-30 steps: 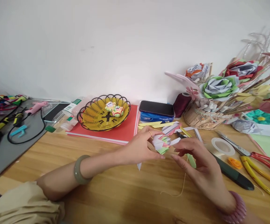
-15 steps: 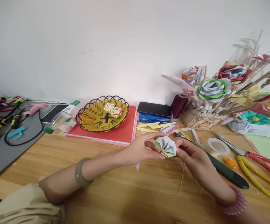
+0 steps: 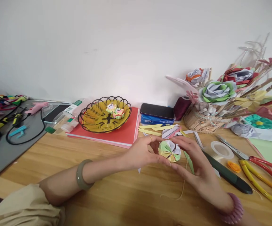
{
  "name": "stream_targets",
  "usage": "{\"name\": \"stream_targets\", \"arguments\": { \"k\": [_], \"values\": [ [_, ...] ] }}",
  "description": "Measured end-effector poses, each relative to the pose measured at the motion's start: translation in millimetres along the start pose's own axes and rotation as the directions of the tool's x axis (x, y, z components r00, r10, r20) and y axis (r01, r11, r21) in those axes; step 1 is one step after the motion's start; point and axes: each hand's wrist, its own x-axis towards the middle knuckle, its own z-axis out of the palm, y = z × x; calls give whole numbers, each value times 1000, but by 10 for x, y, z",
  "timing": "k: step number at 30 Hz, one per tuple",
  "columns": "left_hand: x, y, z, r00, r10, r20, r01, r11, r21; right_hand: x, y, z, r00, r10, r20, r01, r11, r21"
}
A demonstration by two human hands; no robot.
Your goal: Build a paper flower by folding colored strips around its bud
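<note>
Head view: my left fingers clamp the folded-paper ball; my right fingers curve around its other side, contact unclear — it's just been turned, so its pleated centre faces me.

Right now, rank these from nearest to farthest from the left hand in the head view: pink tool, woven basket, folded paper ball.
1. Folded paper ball: touching the left hand.
2. Woven basket: beyond and left, on red paper.
3. Pink tool: far left, on the gray mat.
</note>
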Motion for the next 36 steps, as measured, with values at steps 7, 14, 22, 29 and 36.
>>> {"name": "stream_targets", "arguments": {
  "k": [7, 14, 22, 29, 36],
  "values": [
    [50, -54, -8, 996, -89, 28, 93, 909, -406, -22, 69, 32, 989, -74, -127, 64, 995, -81],
    [-28, -10, 53, 955, -137, 262, 261, 805, -533, -12, 5, 22, 921, -384, -72, 329, 862, -386],
    [63, -77, -27, 996, 89, -28, -94, 932, -351, -3, -45, 22, 961, 267, -79, -253, 955, 153],
    [4, -119, -5, 973, 229, -42, -231, 972, -45, 70, -121, 74, 924, 369, 101, -380, 854, 354],
    [-33, -78, 45, 980, 109, 166, -45, 936, -349, -7, -99, 58, 989, 147, -31, -148, 988, -52]
  ]
}}
